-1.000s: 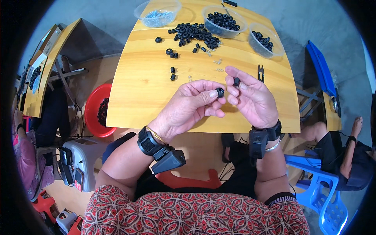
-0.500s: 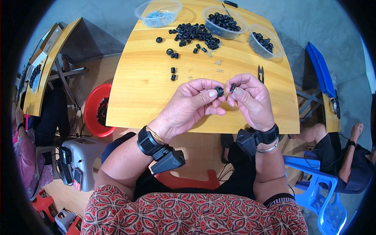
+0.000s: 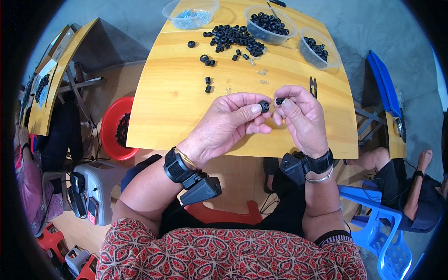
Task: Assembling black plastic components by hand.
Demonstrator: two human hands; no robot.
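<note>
Compared with a second ago, your right hand (image 3: 304, 113) is turning inward, bringing its small black piece (image 3: 280, 101) nearer the round black bead (image 3: 262, 107) in your left hand (image 3: 227, 119). Your left thumb and fingers are pinching the bead; your right ones are gripping the piece just beside it, toward two o'clock. On the table (image 3: 163, 123), black snips (image 3: 311, 87) are lying at your right hand's one o'clock.

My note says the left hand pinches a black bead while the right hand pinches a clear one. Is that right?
One colour is wrong: in the head view, the right hand pinches a black bead. The left hand does pinch a black one.
</note>
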